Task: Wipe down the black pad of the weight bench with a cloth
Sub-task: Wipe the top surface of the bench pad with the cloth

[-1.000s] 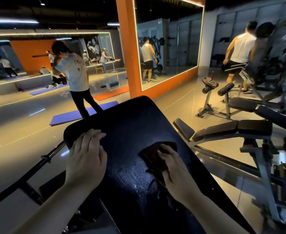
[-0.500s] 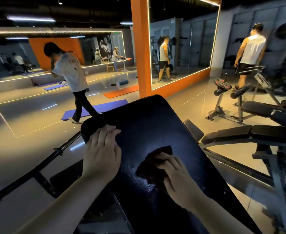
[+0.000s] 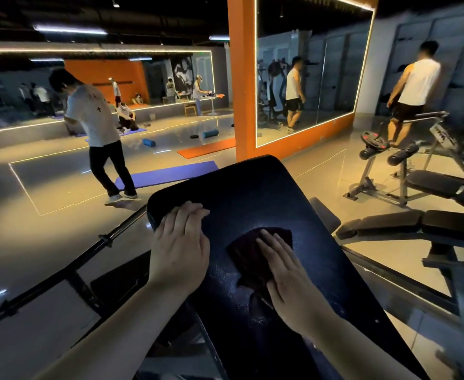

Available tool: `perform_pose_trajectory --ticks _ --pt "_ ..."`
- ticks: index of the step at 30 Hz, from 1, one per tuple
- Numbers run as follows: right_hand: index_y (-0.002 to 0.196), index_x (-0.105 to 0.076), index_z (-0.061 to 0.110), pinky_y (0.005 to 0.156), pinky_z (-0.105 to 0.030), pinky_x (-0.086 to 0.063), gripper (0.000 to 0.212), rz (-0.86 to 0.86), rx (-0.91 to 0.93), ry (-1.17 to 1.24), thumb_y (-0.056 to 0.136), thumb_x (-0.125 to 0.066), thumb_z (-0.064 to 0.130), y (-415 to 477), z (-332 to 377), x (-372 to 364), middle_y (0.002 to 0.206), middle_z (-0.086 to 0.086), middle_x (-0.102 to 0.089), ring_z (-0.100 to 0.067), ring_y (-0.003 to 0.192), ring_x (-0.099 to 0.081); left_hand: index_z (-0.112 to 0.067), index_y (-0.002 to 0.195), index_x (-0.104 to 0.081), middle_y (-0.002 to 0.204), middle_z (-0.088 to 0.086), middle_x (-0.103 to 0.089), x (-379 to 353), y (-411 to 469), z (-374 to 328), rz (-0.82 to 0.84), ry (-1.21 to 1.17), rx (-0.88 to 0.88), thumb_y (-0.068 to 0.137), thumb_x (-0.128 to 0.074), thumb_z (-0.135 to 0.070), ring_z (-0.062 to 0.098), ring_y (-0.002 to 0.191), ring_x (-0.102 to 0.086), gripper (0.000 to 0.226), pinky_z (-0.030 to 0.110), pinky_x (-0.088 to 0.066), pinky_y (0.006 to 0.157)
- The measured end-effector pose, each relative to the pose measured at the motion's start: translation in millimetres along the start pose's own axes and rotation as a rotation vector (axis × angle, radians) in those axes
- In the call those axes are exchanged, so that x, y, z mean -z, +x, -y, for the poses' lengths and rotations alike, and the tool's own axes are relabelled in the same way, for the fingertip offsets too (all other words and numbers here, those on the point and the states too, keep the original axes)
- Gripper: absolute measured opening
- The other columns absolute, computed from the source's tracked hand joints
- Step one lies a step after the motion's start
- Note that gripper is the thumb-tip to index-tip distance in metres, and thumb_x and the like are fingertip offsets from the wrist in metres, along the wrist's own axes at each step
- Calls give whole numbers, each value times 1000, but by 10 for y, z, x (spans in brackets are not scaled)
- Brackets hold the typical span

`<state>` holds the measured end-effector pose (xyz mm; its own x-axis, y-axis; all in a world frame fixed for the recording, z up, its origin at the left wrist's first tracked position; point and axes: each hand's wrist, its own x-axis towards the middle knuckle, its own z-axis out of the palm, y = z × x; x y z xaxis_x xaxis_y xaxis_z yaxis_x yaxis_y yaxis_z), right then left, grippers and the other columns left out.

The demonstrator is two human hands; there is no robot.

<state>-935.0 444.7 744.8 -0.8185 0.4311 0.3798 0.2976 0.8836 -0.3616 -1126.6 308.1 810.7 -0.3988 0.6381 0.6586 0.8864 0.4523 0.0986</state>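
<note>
Right grip (image 3: 283,272) — fingers flat, unclenched — presses the cloth (image 3: 244,251) beneath it onto the black pad (image 3: 252,193).

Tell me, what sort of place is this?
Almost certainly a gym: a black padded weight bench on a metal frame stands nearby, a purple exercise mat lies further off, and a big orange-framed wall mirror lines the room.

left hand (image 3: 180,253), right hand (image 3: 285,278) bare; forearms (image 3: 110,333) bare.
</note>
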Motion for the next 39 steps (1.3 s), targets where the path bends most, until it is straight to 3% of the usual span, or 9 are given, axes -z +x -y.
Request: perform_pose_trajectory --ticks 3,9,15,21,26,28,33,35,39 --pt "159 10 33 121 -27 16 70 -58 -78 81 100 -29 27 114 340 -100 161 25 28 -3 149 31 -16 128 -56 136 0 -53 15 -12 -12 -24 -10 -6 93 -35 -22 22 132 -43 42 39 -33 111" --pt "163 -5 31 125 -32 -2 64 96 205 -83 106 -33 40 -283 248 -101 169 16 12 -9 155 15 -14 127 -58 134 3 -55 34 -11 0 -42 -9 -38 92 -39 -18 21 130 -42 40 33 -26 111" --pt "155 28 31 121 -35 20 70 42 -128 -103 109 -24 40 -32 328 -62 161 7 38 -15 145 40 -15 129 -56 137 1 -52 33 -22 -21 -10 -19 -19 93 -32 -23 21 134 -40 44 37 -26 115" --pt "159 2 45 121 -28 12 68 134 183 -75 106 -37 30 -389 175 -53 164 24 22 -3 151 25 -17 129 -58 137 1 -53 31 -27 8 -14 -33 -31 94 -35 -21 21 136 -40 42 36 -24 115" --pt "157 20 32 128 -42 6 67 -21 -332 -41 100 -8 54 -123 -64 -85 163 10 32 -13 149 34 -14 128 -59 136 2 -54 40 -34 -20 -18 -27 -23 94 -33 -22 21 136 -40 43 39 -26 116" --pt "157 22 31 125 -41 14 71 -88 -347 12 94 -1 53 27 177 -187 164 4 30 -19 149 34 -14 128 -58 137 2 -53 37 -38 -16 -2 -21 -25 94 -31 -22 22 137 -39 44 40 -25 118" --pt "159 -25 30 123 -32 6 56 2 102 -24 104 -33 44 -194 245 -156 169 15 7 -9 154 18 -14 127 -60 137 3 -55 34 -33 -3 -11 -3 -37 93 -34 -22 23 136 -42 43 41 -27 118" --pt "155 -31 26 124 -35 0 53 -14 128 -121 105 -36 42 -231 -85 -137 170 11 3 -10 155 14 -14 125 -61 135 2 -56 34 -32 -11 -22 -7 -34 93 -34 -22 24 135 -44 43 43 -29 117" --pt "162 3 28 127 -41 9 70 -73 -199 -48 98 -5 55 217 -135 -68 167 5 24 -16 150 32 -18 124 -62 137 -1 -54 28 -40 -18 -7 -3 -24 93 -35 -23 21 138 -42 42 40 -25 118"
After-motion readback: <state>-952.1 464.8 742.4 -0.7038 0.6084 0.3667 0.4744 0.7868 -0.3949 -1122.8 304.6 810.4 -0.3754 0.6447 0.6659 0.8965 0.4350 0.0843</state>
